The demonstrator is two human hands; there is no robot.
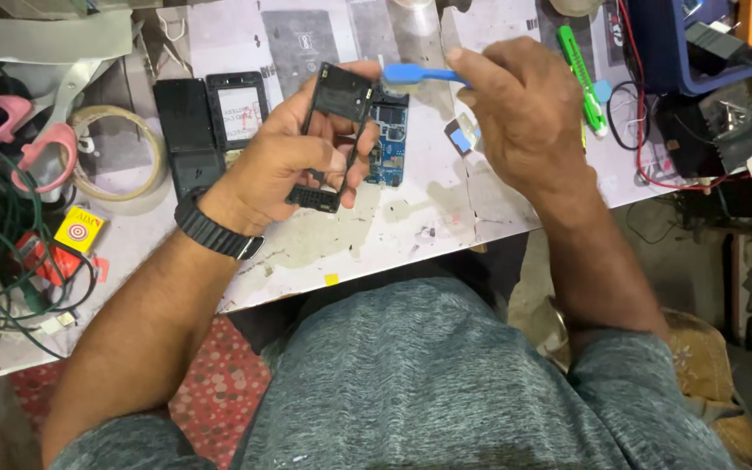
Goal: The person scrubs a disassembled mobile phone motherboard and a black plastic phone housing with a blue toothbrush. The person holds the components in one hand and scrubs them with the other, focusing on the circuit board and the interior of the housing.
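Left hand (293, 152) clamped around black phone frame (334, 130), right hand (524, 109) pinching blue brush (415, 75) above it.

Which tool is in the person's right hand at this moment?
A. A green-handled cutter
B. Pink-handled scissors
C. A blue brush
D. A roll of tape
C: the right hand pinches a blue brush with its head against the black phone frame held by the left hand; the green cutter, pink scissors and tape roll all lie untouched on the table.
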